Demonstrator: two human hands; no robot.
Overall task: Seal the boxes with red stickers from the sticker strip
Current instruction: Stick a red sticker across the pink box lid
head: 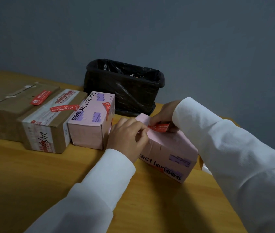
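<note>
My right hand (162,113) pinches the red sticker (159,127), its long axis lying across the pink box (167,148) top. My left hand (126,133), curled just beside it, presses the sticker's near end down.

Pink box (168,148) w/ red sticker (158,127)

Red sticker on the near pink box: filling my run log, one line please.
step: sticking | red sticker: on pink box | right hand: pinches sticker | left hand: presses end

The pink box (165,148) was matt card, the bin liner (125,88) glossy, crinkled plastic — the counter (32,174) smooth wood.
</note>
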